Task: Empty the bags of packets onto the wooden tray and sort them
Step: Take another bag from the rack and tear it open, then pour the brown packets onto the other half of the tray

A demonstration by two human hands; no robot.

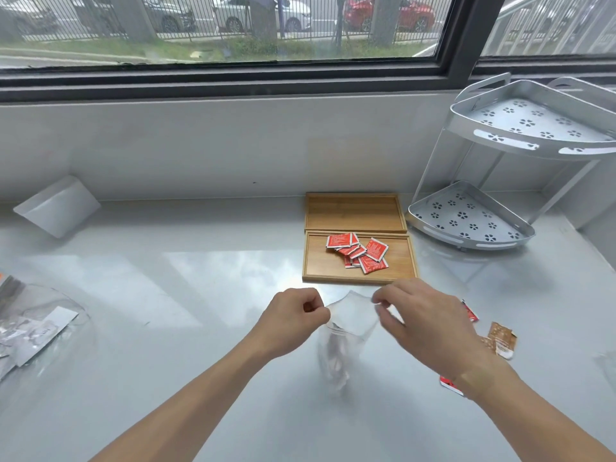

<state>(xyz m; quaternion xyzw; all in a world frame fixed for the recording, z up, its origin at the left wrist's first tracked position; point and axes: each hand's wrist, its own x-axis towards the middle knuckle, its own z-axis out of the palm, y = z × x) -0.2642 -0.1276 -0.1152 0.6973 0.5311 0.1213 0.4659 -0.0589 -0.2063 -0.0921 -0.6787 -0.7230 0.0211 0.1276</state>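
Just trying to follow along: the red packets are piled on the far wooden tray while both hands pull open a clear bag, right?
Not quite. The head view shows the red packets on the near wooden tray; the far wooden tray is bare. The left hand and right hand do pinch the clear bag at its mouth.

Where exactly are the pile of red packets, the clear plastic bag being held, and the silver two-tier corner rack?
Pile of red packets [358, 253]: head view, middle of the heap.
Clear plastic bag [350, 315]: head view, upper wall near its mouth.
Silver two-tier corner rack [466, 218]: head view, lower perforated shelf.
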